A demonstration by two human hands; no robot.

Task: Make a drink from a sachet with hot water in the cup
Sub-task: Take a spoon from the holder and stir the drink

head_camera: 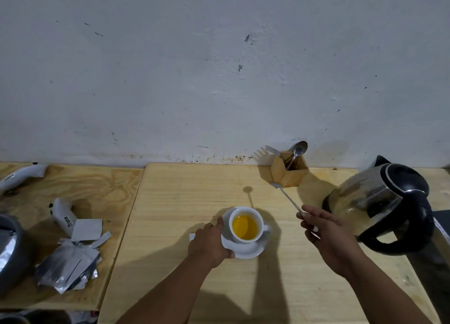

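The left hand (211,242) clasps the white saucer (246,249) under the white cup of yellow drink (245,226). The right hand (327,236) pinches a long slender spoon (287,198), bowl pointing far-left, right of the cup.

We see a white cup (247,224) holding bright yellow-orange liquid (244,227), on a white saucer (246,249). Under it we have a pale wooden table (194,197) with fine straight grain, and to the left a darker honey-toned board (97,189) with swirling grain. On that board we spot shiny silver sachets (69,266), grey where they face us. The kettle (384,202) shows clear glass with a black lid, handle and base, plus a thin silver band. We note a light wooden holder (289,171) with silver cutlery (298,149). Behind everything, the wall (219,68) is dull grey-white, speckled with dark marks and brownish stains along its foot.
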